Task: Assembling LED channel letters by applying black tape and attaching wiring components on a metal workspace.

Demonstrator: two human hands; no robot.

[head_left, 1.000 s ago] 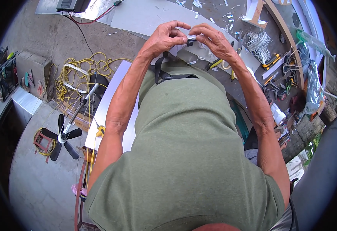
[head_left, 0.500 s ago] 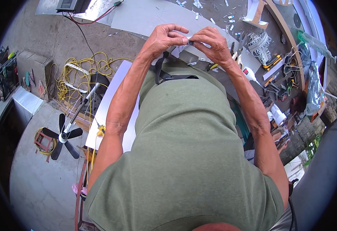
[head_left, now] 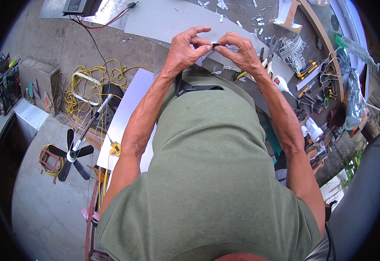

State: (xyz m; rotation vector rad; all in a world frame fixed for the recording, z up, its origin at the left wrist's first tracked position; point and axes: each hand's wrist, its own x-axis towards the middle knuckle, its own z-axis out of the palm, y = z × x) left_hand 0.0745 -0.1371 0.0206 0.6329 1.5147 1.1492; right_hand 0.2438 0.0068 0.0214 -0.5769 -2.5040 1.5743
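My two hands meet over the near part of the worktable. The thumb and a finger of my left hand (head_left: 184,48) pinch the left end of a small black piece (head_left: 215,45), while its index finger is raised. My right hand (head_left: 240,51) pinches the same piece from the other side, with its fingers curled. The piece is too small for me to tell its kind. Below the hands, pale scraps and a dark strap-like thing show, partly hidden by the left wrist and my clothing.
Flat grey sheet (head_left: 164,21) covers the table ahead. To the right lie a coil of white cord (head_left: 293,50), a yellow-black cutter (head_left: 307,71) and scissors (head_left: 326,98). At left are tangled yellow cable (head_left: 74,87), a black-bladed fan (head_left: 71,154) and a grey box with wires (head_left: 76,6).
The left hand has turned slightly and its forearm shifted a little right. More of the black piece shows between the fingertips. The right hand has barely moved.
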